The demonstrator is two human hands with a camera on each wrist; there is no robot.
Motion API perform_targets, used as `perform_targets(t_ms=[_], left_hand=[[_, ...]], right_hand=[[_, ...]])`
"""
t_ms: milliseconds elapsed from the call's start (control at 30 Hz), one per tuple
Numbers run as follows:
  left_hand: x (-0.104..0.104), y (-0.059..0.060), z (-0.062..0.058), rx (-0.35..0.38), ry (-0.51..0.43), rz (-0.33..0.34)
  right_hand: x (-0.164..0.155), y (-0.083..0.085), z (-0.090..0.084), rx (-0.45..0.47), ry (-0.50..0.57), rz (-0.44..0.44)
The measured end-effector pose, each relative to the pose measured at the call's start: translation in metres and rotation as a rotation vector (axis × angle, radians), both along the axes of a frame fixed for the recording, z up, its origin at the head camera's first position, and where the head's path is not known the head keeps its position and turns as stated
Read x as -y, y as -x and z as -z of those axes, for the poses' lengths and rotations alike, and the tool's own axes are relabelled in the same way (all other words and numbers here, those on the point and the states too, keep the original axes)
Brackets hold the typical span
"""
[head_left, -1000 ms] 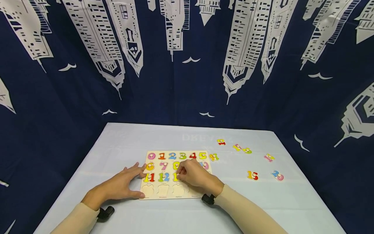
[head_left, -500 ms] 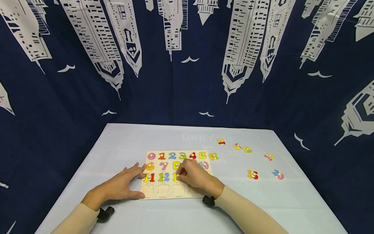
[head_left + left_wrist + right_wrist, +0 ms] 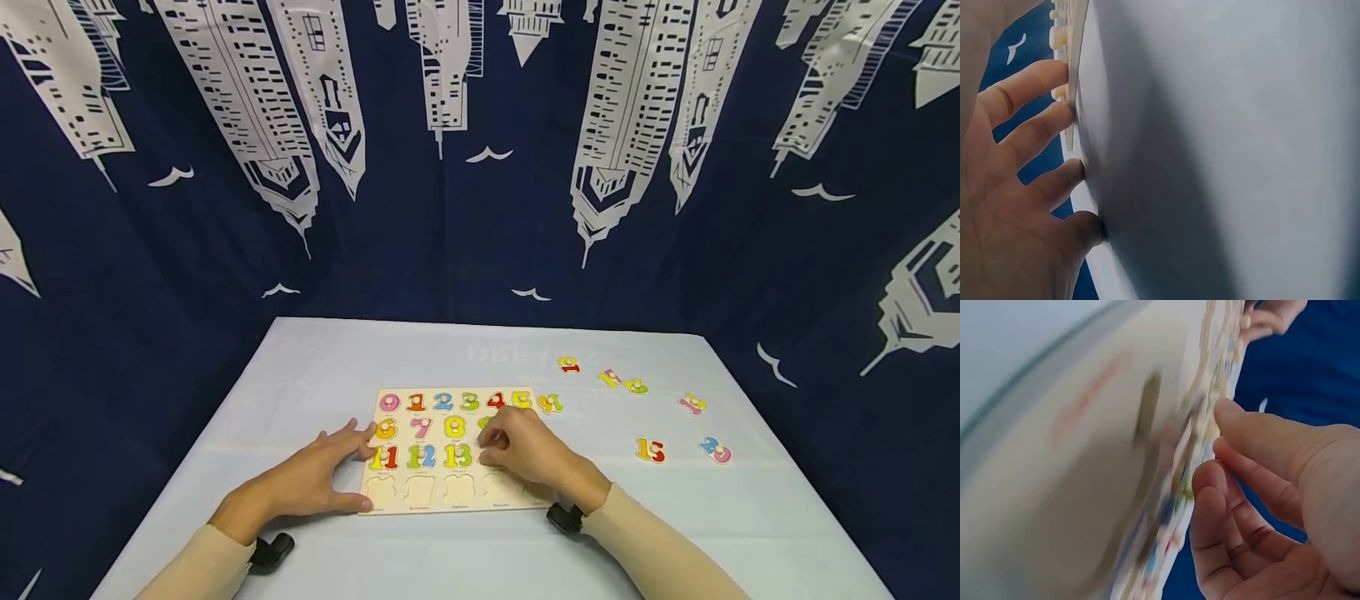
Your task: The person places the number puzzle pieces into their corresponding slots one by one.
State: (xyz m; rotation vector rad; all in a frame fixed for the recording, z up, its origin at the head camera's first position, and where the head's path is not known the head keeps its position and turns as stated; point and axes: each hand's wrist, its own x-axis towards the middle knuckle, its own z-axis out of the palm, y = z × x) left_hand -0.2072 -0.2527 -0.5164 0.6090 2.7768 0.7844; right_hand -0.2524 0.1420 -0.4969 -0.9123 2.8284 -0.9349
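A wooden number puzzle board (image 3: 438,497) lies on the table, with numbers in its upper rows and bare recesses along the front row. My left hand (image 3: 318,477) rests at the board's left edge, fingers spread, thumb near the front corner. In the left wrist view, fingertips of the left hand (image 3: 1029,169) touch the board's edge. Over the board, right of the number 13 piece (image 3: 457,456), hovers my right hand (image 3: 528,447). Its fingers are loosely bent, and I see nothing held between them in the right wrist view (image 3: 1272,500). The hand hides part of the middle rows.
Loose number pieces lie to the right: a 15 (image 3: 650,450), a 20 (image 3: 716,450), a pink-and-yellow piece (image 3: 692,403), a red-and-yellow piece (image 3: 568,364) and several others. One piece (image 3: 550,403) sits by the board's right edge. A dark blue printed cloth (image 3: 450,233) hangs behind the table.
My right hand has let go of the 13 piece and moved right, uncovering it in its place on the board. The left hand stays put.
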Motion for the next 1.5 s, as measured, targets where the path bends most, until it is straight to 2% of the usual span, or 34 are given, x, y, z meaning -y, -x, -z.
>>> perform_targets(t_ms=[167, 367, 667, 867, 1033, 1233, 1500], left_hand=[[-0.001, 0.001, -0.001, -0.005, -0.008, 0.011], [-0.001, -0.001, -0.004, -0.014, -0.007, 0.020], [-0.001, 0.002, -0.004, -0.009, 0.002, 0.025], [-0.002, 0.004, -0.004, 0.001, -0.005, 0.024], [-0.002, 0.002, -0.004, 0.007, -0.017, 0.021], [-0.002, 0.000, -0.003, 0.010, -0.012, 0.016], [0.000, -0.001, -0.003, 0.005, -0.013, 0.019]], right_hand=[[-0.035, 0.010, -0.005, -0.061, 0.013, 0.074], [-0.084, 0.021, -0.010, -0.105, -0.001, 0.207], [-0.179, 0.040, -0.012, -0.155, -0.062, 0.400], [-0.243, 0.046, -0.008, -0.113, -0.103, 0.543], [-0.284, 0.051, 0.000, -0.063, -0.132, 0.581], [-0.306, 0.054, 0.006, -0.005, -0.138, 0.612], [-0.305, 0.054, 0.012, 0.030, -0.061, 0.730]])
